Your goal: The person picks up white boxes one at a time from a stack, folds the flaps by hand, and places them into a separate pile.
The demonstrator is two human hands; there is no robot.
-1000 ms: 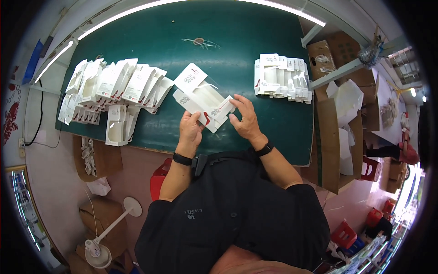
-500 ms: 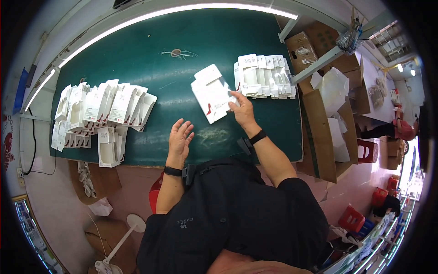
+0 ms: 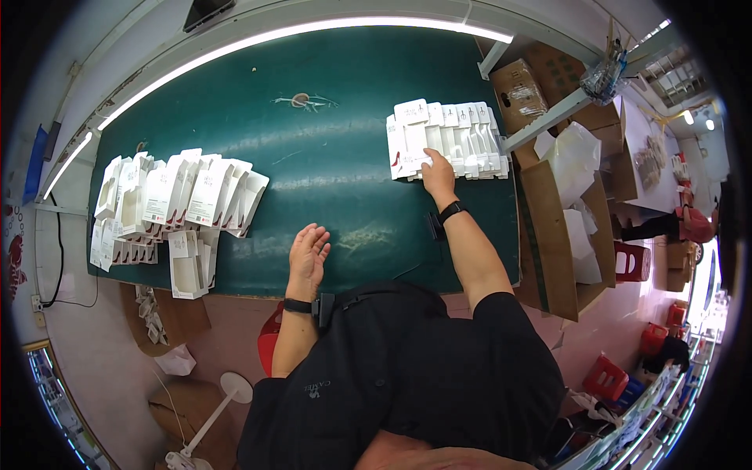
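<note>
White box (image 3: 407,139): It is made of thin white card, with a tall top flap and a little red shoe picture low on its left side. It lies near the right end of the green table (image 3: 313,172), first on the left in its row.
Right hand (image 3: 439,175): My fingers touch the bottom edge of that box. I can't tell if I pinch it or just press it.
Left hand (image 3: 309,257): I hold nothing in it. My fingers are loose and a bit curled, over the front part of the green table.
Row of boxes (image 3: 464,141): I count about six, mine too, each partly over the next, at the right end of the green table.
Pile of boxes (image 3: 184,188): These sit at the left end of the green table. They hide each other, so I can't count them.
Black wristbands (image 3: 452,210): Two, one on each arm.
Red stool (image 3: 269,338): One peeks out below the front edge of the green table.
</note>
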